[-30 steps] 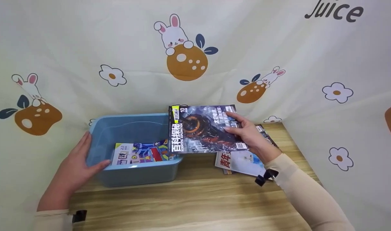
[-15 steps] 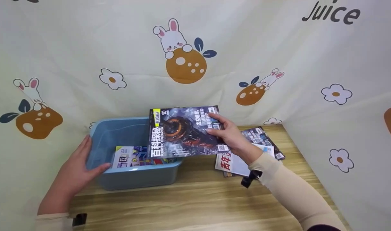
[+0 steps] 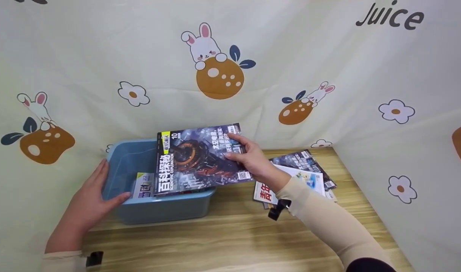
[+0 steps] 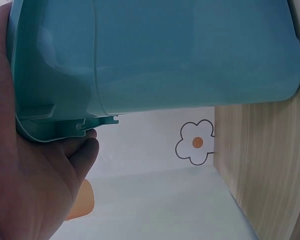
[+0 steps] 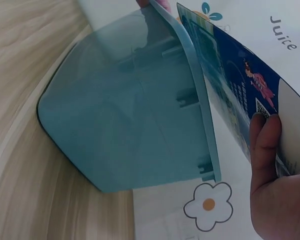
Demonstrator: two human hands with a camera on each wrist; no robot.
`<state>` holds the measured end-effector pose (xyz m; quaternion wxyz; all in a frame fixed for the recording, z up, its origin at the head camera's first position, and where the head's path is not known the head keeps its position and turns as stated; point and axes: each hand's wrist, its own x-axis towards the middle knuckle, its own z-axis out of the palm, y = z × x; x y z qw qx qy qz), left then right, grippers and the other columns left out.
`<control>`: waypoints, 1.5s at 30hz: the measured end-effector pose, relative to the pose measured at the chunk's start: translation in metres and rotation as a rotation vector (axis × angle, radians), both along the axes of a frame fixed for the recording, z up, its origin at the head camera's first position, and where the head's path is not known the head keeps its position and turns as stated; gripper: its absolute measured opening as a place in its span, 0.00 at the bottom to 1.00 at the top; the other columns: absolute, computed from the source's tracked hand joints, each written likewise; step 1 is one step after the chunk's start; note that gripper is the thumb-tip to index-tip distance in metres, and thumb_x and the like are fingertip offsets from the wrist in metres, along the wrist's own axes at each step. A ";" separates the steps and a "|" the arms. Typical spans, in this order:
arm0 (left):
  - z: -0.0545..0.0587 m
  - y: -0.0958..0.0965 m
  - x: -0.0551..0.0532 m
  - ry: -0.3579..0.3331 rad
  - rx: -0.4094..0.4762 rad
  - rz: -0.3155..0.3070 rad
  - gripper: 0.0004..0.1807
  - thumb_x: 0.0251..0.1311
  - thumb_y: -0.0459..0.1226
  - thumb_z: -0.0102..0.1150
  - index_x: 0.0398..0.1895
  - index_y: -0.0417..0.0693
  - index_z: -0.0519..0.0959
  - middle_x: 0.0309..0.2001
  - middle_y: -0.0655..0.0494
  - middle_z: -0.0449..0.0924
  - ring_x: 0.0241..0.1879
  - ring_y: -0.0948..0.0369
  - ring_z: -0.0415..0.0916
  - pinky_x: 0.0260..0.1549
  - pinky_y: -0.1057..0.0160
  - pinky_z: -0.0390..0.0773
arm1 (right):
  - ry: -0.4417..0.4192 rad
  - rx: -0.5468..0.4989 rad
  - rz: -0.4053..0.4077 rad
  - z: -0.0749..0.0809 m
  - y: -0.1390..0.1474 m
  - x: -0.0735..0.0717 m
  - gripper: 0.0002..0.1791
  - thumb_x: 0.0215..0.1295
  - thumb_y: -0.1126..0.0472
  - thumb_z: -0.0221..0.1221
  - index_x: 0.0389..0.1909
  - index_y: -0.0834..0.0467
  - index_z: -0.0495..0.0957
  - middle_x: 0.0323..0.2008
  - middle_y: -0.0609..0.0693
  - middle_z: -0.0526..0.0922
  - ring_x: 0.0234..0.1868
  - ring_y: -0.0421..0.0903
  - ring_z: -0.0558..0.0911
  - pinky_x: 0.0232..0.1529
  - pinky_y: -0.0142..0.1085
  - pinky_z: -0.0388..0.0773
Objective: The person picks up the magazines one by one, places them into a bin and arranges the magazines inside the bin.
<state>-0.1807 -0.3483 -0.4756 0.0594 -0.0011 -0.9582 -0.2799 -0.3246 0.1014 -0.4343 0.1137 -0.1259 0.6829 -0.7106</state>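
In the head view my right hand (image 3: 255,162) pinches a dark magazine (image 3: 198,162) by its right edge, thumb on the cover. The magazine hangs over the right part of a blue plastic bin (image 3: 166,210). Seen from the right wrist, its blue back cover (image 5: 240,70) faces down, above the bin's rim, with the fingers (image 5: 262,145) beneath it. My left hand (image 3: 87,202) grips the bin's left end at the rim, as the left wrist view shows with fingertips (image 4: 87,155) under the lip. A colourful magazine (image 3: 144,185) lies in the bin, partly hidden by the dark one.
To the right, several magazines lie in an overlapping pile on the wooden table (image 3: 215,245): a white one (image 3: 291,185) with red lettering and a dark one (image 3: 304,162) show on top. A patterned cloth (image 3: 158,49) hangs behind and at both sides.
My right hand has carried the dark magazine leftward, from the bin's right edge to over its inside, uncovering more of the pile. The left hand stays on the bin.
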 end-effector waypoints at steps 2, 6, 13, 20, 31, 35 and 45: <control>0.000 0.000 0.000 0.000 0.000 -0.001 0.72 0.64 0.71 0.68 0.92 0.45 0.35 0.90 0.37 0.33 0.85 0.27 0.41 0.67 0.14 0.59 | 0.014 0.004 0.008 -0.001 -0.007 -0.001 0.42 0.65 0.71 0.75 0.80 0.51 0.76 0.74 0.60 0.73 0.58 0.52 0.82 0.45 0.34 0.88; 0.000 0.000 -0.001 0.000 -0.001 -0.002 0.72 0.64 0.71 0.67 0.92 0.44 0.35 0.90 0.37 0.34 0.85 0.27 0.42 0.68 0.15 0.59 | 0.017 0.002 0.019 -0.001 -0.022 0.000 0.42 0.66 0.71 0.76 0.80 0.52 0.76 0.74 0.60 0.73 0.58 0.51 0.82 0.45 0.35 0.88; 0.001 0.000 -0.001 0.002 0.002 -0.005 0.72 0.65 0.71 0.68 0.92 0.42 0.35 0.90 0.36 0.34 0.85 0.26 0.42 0.68 0.15 0.59 | -0.013 -0.029 0.024 0.002 -0.048 0.004 0.43 0.64 0.75 0.74 0.80 0.57 0.74 0.69 0.63 0.77 0.52 0.51 0.86 0.45 0.38 0.91; 0.003 0.000 0.000 0.007 0.003 -0.009 0.72 0.65 0.70 0.68 0.91 0.41 0.36 0.90 0.36 0.33 0.85 0.27 0.42 0.68 0.15 0.59 | -0.011 -0.023 0.026 0.003 -0.071 0.008 0.43 0.64 0.76 0.73 0.80 0.57 0.74 0.67 0.62 0.78 0.47 0.51 0.88 0.45 0.41 0.92; 0.005 -0.002 -0.003 0.011 -0.003 -0.007 0.71 0.65 0.70 0.68 0.91 0.39 0.38 0.90 0.34 0.35 0.85 0.27 0.42 0.69 0.16 0.59 | 0.025 0.010 0.014 0.004 -0.095 0.011 0.42 0.63 0.76 0.73 0.79 0.60 0.74 0.63 0.59 0.81 0.47 0.51 0.88 0.45 0.42 0.93; 0.006 -0.001 -0.008 0.013 -0.005 -0.012 0.72 0.65 0.70 0.68 0.91 0.38 0.38 0.90 0.34 0.36 0.85 0.27 0.43 0.70 0.17 0.58 | 0.065 0.044 0.011 0.008 -0.100 0.013 0.43 0.63 0.75 0.74 0.80 0.60 0.72 0.62 0.60 0.82 0.46 0.50 0.89 0.44 0.41 0.92; 0.001 -0.003 -0.002 -0.003 0.010 -0.024 0.72 0.66 0.70 0.67 0.91 0.37 0.37 0.90 0.34 0.33 0.85 0.26 0.42 0.70 0.16 0.58 | 0.109 0.157 0.013 0.004 -0.113 0.023 0.43 0.65 0.70 0.75 0.81 0.59 0.71 0.70 0.60 0.79 0.55 0.49 0.86 0.55 0.37 0.88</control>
